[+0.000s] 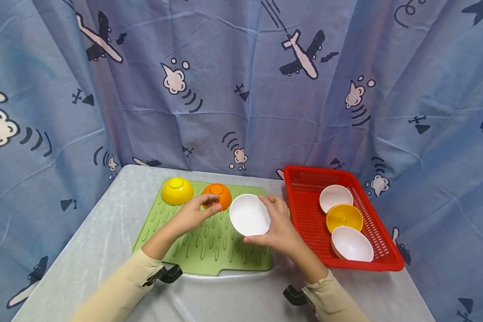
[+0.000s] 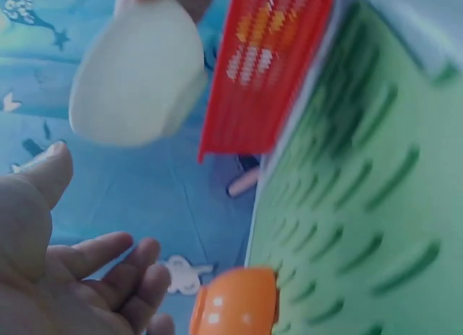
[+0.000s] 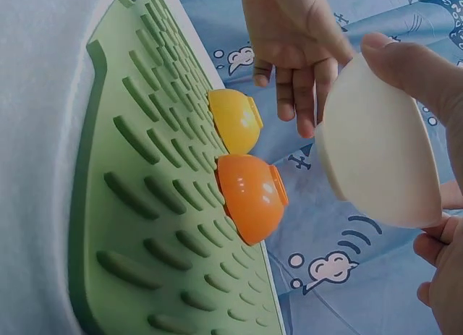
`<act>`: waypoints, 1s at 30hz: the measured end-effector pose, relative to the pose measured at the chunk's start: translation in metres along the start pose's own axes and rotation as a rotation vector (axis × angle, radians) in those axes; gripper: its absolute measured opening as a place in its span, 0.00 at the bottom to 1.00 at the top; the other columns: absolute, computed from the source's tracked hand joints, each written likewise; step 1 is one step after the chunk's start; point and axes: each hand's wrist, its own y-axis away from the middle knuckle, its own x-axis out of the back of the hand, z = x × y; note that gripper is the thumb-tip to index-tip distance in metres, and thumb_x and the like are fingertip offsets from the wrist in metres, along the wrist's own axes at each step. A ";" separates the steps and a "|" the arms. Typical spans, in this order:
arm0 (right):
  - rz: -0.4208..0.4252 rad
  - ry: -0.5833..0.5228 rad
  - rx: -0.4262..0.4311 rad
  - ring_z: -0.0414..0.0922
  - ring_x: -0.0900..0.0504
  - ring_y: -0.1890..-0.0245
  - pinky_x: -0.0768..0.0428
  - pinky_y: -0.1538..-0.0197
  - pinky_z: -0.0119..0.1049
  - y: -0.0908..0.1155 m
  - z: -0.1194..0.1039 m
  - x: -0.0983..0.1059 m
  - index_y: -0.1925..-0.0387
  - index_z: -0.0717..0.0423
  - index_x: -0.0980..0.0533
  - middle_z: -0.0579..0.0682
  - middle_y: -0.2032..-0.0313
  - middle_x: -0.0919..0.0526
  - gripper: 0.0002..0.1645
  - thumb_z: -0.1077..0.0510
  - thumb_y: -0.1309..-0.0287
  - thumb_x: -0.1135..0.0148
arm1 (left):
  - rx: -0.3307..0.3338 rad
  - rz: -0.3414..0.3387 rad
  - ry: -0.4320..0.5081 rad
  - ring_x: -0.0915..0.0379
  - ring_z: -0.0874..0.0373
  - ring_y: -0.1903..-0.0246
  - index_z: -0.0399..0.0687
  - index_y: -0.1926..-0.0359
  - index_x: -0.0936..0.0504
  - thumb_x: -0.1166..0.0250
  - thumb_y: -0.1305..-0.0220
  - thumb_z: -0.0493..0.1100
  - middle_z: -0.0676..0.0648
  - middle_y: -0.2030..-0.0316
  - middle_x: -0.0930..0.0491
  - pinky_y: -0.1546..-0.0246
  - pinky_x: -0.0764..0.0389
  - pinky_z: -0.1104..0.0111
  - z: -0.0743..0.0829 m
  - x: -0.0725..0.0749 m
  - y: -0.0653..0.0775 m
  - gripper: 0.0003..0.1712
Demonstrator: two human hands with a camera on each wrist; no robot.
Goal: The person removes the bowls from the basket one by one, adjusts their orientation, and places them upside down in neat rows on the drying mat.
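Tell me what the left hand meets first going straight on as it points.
Probably the white bowl held in the right hand, ahead of the left hand in the head view, though depth is unclear.

A blue airplane-print curtain hangs behind the pale tabletop.

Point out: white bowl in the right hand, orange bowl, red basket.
White bowl (image 3: 377, 150): right wrist view, on its outer wall.
Orange bowl (image 3: 249, 197): right wrist view, on its outer side.
Red basket (image 1: 308, 223): head view, on its bare floor.
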 end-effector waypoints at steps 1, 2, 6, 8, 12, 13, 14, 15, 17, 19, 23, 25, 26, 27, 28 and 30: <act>0.006 0.000 0.011 0.59 0.35 0.37 0.30 0.40 0.63 0.000 -0.001 0.000 0.29 0.54 0.31 0.59 0.38 0.32 0.69 0.40 0.78 0.10 | 0.011 -0.020 0.022 0.26 0.45 0.39 0.41 0.31 0.26 0.36 0.29 0.58 0.42 0.39 0.21 0.38 0.25 0.48 0.004 -0.002 0.005 0.35; 0.012 0.000 0.022 0.59 0.35 0.37 0.31 0.40 0.64 0.001 -0.001 -0.001 0.29 0.55 0.31 0.59 0.38 0.32 0.70 0.40 0.78 0.10 | 0.021 -0.043 0.045 0.26 0.45 0.38 0.40 0.31 0.26 0.37 0.28 0.58 0.42 0.39 0.21 0.38 0.26 0.48 0.007 -0.003 0.009 0.35; 0.022 -0.007 0.057 0.59 0.37 0.36 0.34 0.38 0.63 0.003 -0.004 -0.003 0.29 0.56 0.31 0.60 0.37 0.33 0.72 0.41 0.80 0.09 | 0.038 -0.146 0.152 0.27 0.44 0.36 0.38 0.30 0.28 0.38 0.27 0.57 0.40 0.37 0.23 0.36 0.27 0.48 0.013 -0.012 0.021 0.35; 0.031 0.000 0.075 0.59 0.37 0.36 0.35 0.37 0.62 0.004 -0.005 -0.005 0.29 0.56 0.32 0.60 0.37 0.33 0.72 0.40 0.81 0.09 | 0.048 -0.190 0.224 0.29 0.42 0.35 0.37 0.30 0.29 0.38 0.26 0.56 0.39 0.36 0.24 0.34 0.29 0.47 0.013 -0.017 0.023 0.35; 0.053 0.025 0.097 0.59 0.37 0.35 0.36 0.37 0.63 0.007 -0.005 -0.010 0.29 0.58 0.32 0.61 0.37 0.33 0.72 0.39 0.80 0.09 | 0.094 -0.223 0.308 0.30 0.43 0.34 0.34 0.30 0.29 0.39 0.26 0.56 0.37 0.35 0.25 0.32 0.33 0.43 0.007 -0.026 0.022 0.35; 0.058 0.027 0.096 0.60 0.37 0.35 0.35 0.37 0.64 0.008 -0.004 -0.011 0.29 0.58 0.32 0.61 0.37 0.33 0.72 0.40 0.80 0.09 | 0.109 -0.223 0.310 0.29 0.44 0.36 0.34 0.31 0.29 0.39 0.26 0.57 0.38 0.36 0.24 0.33 0.33 0.42 0.006 -0.027 0.022 0.35; 0.062 0.029 0.094 0.60 0.38 0.35 0.35 0.37 0.65 0.009 -0.004 -0.012 0.29 0.58 0.32 0.61 0.37 0.33 0.72 0.40 0.79 0.09 | 0.118 -0.226 0.310 0.28 0.46 0.38 0.34 0.31 0.28 0.40 0.25 0.57 0.38 0.37 0.23 0.35 0.31 0.44 0.004 -0.028 0.021 0.36; 0.065 0.028 0.090 0.60 0.38 0.35 0.35 0.37 0.65 0.011 -0.004 -0.013 0.29 0.58 0.32 0.62 0.37 0.33 0.72 0.40 0.79 0.09 | 0.126 -0.231 0.308 0.27 0.47 0.41 0.34 0.32 0.27 0.40 0.25 0.58 0.39 0.40 0.21 0.38 0.29 0.46 0.003 -0.029 0.021 0.35; 0.066 0.028 0.082 0.60 0.38 0.35 0.34 0.37 0.66 0.013 -0.003 -0.015 0.29 0.58 0.32 0.62 0.36 0.34 0.72 0.40 0.79 0.09 | 0.135 -0.253 0.323 0.25 0.49 0.51 0.33 0.36 0.24 0.41 0.25 0.58 0.38 0.46 0.19 0.46 0.25 0.55 0.000 -0.031 0.021 0.33; 0.063 0.022 0.079 0.60 0.38 0.34 0.34 0.37 0.65 0.015 -0.002 -0.016 0.28 0.57 0.33 0.61 0.36 0.34 0.73 0.40 0.80 0.09 | 0.139 -0.264 0.349 0.28 0.51 0.58 0.33 0.40 0.22 0.40 0.25 0.56 0.39 0.52 0.18 0.55 0.27 0.62 -0.001 -0.032 0.021 0.30; 0.051 0.021 0.090 0.58 0.38 0.34 0.35 0.36 0.63 0.015 -0.001 -0.016 0.27 0.56 0.34 0.60 0.36 0.34 0.74 0.39 0.80 0.09 | 0.137 -0.241 0.395 0.27 0.53 0.57 0.32 0.43 0.20 0.38 0.26 0.53 0.43 0.54 0.18 0.58 0.30 0.65 -0.001 -0.034 0.022 0.26; 0.047 0.031 0.101 0.58 0.38 0.34 0.37 0.35 0.63 0.014 -0.001 -0.016 0.26 0.56 0.34 0.60 0.35 0.34 0.75 0.38 0.79 0.09 | 0.132 -0.215 0.406 0.26 0.55 0.54 0.33 0.42 0.21 0.37 0.27 0.52 0.45 0.53 0.17 0.56 0.30 0.63 0.001 -0.034 0.022 0.26; 0.043 0.041 0.106 0.58 0.39 0.33 0.38 0.34 0.63 0.014 -0.001 -0.016 0.26 0.56 0.35 0.60 0.35 0.34 0.75 0.38 0.79 0.09 | 0.130 -0.204 0.412 0.26 0.56 0.53 0.33 0.41 0.21 0.36 0.28 0.52 0.46 0.52 0.17 0.55 0.30 0.62 0.002 -0.035 0.022 0.27; 0.039 0.046 0.110 0.58 0.39 0.33 0.39 0.34 0.63 0.014 -0.002 -0.015 0.26 0.55 0.36 0.60 0.34 0.34 0.75 0.38 0.79 0.09 | 0.133 -0.191 0.420 0.26 0.56 0.53 0.33 0.41 0.21 0.35 0.29 0.51 0.46 0.51 0.17 0.53 0.29 0.60 0.003 -0.035 0.022 0.27; 0.033 0.049 0.112 0.59 0.39 0.32 0.40 0.33 0.64 0.014 -0.002 -0.015 0.25 0.55 0.36 0.60 0.34 0.35 0.76 0.38 0.79 0.09 | 0.131 -0.177 0.422 0.26 0.55 0.52 0.33 0.41 0.22 0.34 0.29 0.50 0.45 0.50 0.18 0.51 0.29 0.60 0.004 -0.036 0.023 0.27; 0.019 0.052 0.110 0.59 0.40 0.31 0.41 0.32 0.65 0.014 -0.002 -0.014 0.24 0.53 0.38 0.60 0.32 0.35 0.75 0.39 0.76 0.09 | 0.122 -0.127 0.406 0.27 0.54 0.52 0.34 0.41 0.22 0.31 0.31 0.48 0.44 0.50 0.19 0.49 0.27 0.58 0.005 -0.037 0.025 0.26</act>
